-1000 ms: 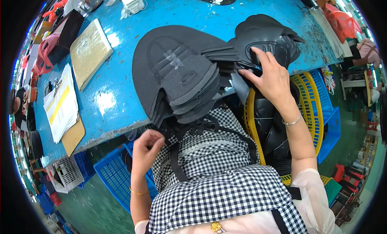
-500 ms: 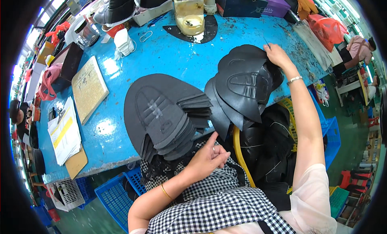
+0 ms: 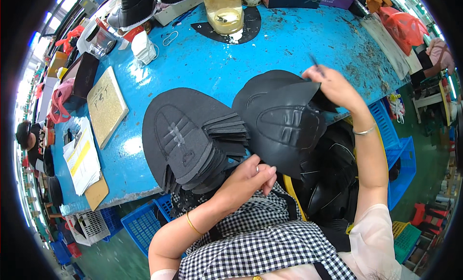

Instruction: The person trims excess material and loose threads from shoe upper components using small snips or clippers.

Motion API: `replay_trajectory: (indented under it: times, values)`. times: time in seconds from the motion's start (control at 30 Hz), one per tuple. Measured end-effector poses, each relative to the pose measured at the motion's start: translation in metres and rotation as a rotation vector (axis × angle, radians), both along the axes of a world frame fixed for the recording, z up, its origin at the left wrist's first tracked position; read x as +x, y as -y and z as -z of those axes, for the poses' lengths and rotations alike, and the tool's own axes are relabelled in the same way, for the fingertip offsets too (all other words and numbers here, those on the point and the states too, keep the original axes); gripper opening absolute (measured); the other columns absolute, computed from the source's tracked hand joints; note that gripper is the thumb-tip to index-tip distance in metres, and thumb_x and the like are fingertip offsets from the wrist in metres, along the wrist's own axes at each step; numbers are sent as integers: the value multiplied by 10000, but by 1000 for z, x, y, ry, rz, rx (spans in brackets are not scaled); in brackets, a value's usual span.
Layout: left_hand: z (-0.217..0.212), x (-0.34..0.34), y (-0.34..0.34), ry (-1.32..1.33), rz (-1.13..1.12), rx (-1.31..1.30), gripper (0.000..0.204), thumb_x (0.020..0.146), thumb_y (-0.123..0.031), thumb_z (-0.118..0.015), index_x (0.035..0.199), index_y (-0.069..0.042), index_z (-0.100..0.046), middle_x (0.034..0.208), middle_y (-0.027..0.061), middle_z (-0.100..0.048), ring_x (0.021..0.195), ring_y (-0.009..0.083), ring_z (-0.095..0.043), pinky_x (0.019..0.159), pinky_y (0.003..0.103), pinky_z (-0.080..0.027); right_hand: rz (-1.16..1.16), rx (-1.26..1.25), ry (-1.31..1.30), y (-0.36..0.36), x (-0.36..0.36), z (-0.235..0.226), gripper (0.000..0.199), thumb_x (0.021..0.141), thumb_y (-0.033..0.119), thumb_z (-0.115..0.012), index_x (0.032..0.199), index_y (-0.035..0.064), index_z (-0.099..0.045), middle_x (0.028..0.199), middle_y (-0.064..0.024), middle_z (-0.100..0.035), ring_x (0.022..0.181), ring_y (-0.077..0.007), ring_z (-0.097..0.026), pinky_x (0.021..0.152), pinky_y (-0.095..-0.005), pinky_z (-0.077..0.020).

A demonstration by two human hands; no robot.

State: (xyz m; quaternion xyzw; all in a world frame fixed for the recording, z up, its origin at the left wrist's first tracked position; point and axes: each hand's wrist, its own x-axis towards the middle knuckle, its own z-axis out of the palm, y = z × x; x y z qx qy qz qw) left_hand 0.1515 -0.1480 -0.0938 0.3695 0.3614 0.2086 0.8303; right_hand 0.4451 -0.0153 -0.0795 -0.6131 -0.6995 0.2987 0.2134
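Molded black shoe uppers (image 3: pixel 280 121) lie in a loose pile at the table's near edge, the top one turned and partly lifted. My left hand (image 3: pixel 248 177) is curled closed against the pile's lower left edge; whether its fingers pinch the edge is hidden. At the upper right edge, my right hand (image 3: pixel 333 87) grips a thin dark pen-like tool (image 3: pixel 316 63), pointing up and away. That hand is close to an upper's raised flap. A fanned stack of matte black upper-shaped pieces (image 3: pixel 185 137) lies left of the pile, with a whitish patch on top.
Below the pile, a yellow-rimmed basket (image 3: pixel 290 190) holds black pieces. A cloudy glue container (image 3: pixel 224 14) stands at the back of the blue table (image 3: pixel 159 72). Left are a worn notebook (image 3: pixel 107 106) and papers (image 3: pixel 83 159). Blue crates (image 3: pixel 143 227) stand below.
The top upper has turned and shifted toward me, its flap now raised. My right hand has moved down slightly with the tool. My left index finger, stretched out before, is now curled.
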Motion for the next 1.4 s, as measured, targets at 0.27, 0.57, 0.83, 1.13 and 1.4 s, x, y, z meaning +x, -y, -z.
replay_trajectory:
  times: [0.27, 0.57, 0.83, 1.13, 1.4]
  values:
    - [4, 24, -24, 19, -36, 84, 299, 971, -231, -572, 1114, 13, -474, 740, 2, -521, 636, 72, -496, 590, 212, -403, -444, 632, 182, 47, -50, -27, 298, 845, 153, -649, 1141, 128, -649, 1234, -66, -633, 1189, -270, -552, 1014, -402, -403]
    - [-7, -51, 40, -110, 188, 137, 266, 940, -65, -597, 1191, 19, -567, 788, 43, -647, 680, 87, -610, 624, 223, -490, -153, 746, 354, 32, -57, 27, 393, 845, 58, -587, 1230, 133, -609, 1343, -53, -572, 1258, -254, -508, 1053, -430, -350]
    - [77, -234, 136, -493, -532, -89, 148, 932, -42, -575, 1030, 49, -638, 885, 96, -694, 837, 146, -673, 743, 248, -523, -557, 59, -326, 139, -96, 32, 329, 699, -56, -597, 1005, 51, -654, 878, -96, -676, 815, -243, -680, 707, -344, -544]
    - [53, -183, 107, -1012, -352, 886, 354, 708, -98, -797, 1024, -7, -665, 1220, 193, -600, 1158, 334, -573, 964, 381, -455, -442, 14, -26, 160, -160, 99, 218, 846, 228, -679, 959, 46, -641, 782, -169, -668, 713, -357, -649, 632, -427, -500]
    - [96, -121, 73, -1217, -78, 1054, 717, 681, -241, -795, 1333, -112, -526, 1195, 229, -591, 1058, 396, -582, 895, 420, -489, -660, -54, -442, 185, -174, 62, 185, 837, 165, -725, 909, 20, -636, 717, -98, -640, 612, -196, -599, 565, -300, -444]
